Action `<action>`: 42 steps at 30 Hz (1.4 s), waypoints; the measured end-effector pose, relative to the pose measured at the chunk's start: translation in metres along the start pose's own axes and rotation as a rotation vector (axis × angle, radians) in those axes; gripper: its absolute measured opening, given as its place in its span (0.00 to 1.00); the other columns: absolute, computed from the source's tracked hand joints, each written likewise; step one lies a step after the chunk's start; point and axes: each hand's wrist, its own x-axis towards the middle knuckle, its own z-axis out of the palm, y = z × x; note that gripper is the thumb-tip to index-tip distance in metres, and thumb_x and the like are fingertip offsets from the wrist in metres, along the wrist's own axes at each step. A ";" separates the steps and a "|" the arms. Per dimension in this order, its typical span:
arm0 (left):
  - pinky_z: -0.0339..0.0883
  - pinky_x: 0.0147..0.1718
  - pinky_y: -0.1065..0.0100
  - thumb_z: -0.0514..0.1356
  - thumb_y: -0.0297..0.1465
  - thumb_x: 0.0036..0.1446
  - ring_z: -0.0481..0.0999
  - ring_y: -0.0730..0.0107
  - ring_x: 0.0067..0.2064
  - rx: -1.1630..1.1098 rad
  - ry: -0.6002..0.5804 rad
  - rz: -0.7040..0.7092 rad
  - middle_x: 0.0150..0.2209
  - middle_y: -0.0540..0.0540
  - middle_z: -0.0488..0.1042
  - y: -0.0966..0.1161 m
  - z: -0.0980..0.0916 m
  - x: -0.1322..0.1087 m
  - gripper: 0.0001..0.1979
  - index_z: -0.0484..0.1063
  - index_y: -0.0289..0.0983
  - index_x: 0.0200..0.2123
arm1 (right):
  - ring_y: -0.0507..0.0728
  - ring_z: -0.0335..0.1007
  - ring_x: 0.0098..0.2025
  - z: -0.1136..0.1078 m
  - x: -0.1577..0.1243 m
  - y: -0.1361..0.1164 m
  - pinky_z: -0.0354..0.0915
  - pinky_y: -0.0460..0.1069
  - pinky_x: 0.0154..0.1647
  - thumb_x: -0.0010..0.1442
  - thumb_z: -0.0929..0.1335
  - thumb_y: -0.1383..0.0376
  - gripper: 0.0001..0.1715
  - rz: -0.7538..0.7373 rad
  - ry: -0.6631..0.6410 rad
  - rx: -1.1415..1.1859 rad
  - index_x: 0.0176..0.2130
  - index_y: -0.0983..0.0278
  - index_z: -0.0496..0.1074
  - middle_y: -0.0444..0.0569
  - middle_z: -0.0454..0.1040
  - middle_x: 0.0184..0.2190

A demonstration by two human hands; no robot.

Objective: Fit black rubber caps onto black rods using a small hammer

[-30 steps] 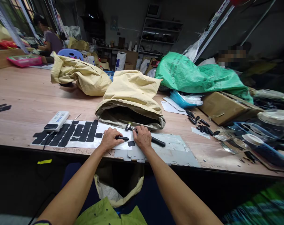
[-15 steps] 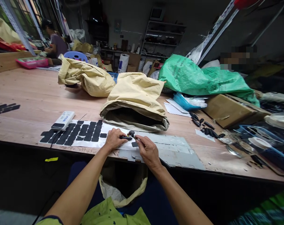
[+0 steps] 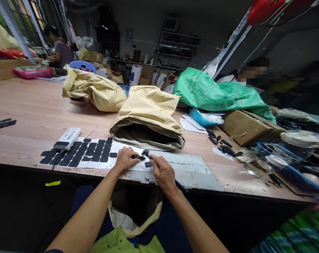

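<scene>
Black tube-shaped piece (image 3: 139,157) is sitting pinched in the left hand (image 3: 125,159), right over the white sheet (image 3: 116,145), and the right hand (image 3: 164,173) is gripping a little hammer (image 3: 146,152), head hanging super close to the piece's tip.

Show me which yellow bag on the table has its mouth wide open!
The yellow bag nearer the right hand: its dark mouth gapes in front. The other bag, farther left, shows no gaping mouth.
</scene>
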 end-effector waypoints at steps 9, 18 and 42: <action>0.59 0.44 0.61 0.68 0.39 0.50 0.69 0.59 0.44 -0.001 -0.024 0.006 0.35 0.50 0.75 0.001 -0.004 0.001 0.10 0.82 0.47 0.37 | 0.54 0.70 0.44 0.001 0.034 0.020 0.62 0.47 0.44 0.66 0.63 0.61 0.15 0.036 0.018 -0.137 0.49 0.55 0.75 0.45 0.76 0.42; 0.59 0.45 0.59 0.66 0.38 0.50 0.69 0.59 0.44 -0.035 -0.090 0.048 0.36 0.49 0.76 -0.003 -0.007 0.002 0.07 0.80 0.43 0.32 | 0.56 0.64 0.44 0.022 0.065 0.054 0.58 0.49 0.45 0.65 0.64 0.63 0.12 -0.065 -0.063 -0.300 0.45 0.59 0.75 0.48 0.74 0.41; 0.58 0.44 0.60 0.66 0.38 0.49 0.69 0.58 0.44 -0.036 -0.107 0.034 0.36 0.49 0.77 -0.004 -0.011 0.002 0.07 0.80 0.43 0.32 | 0.58 0.62 0.45 0.026 0.062 0.053 0.57 0.51 0.45 0.65 0.64 0.61 0.11 -0.033 -0.054 -0.328 0.45 0.59 0.74 0.49 0.73 0.43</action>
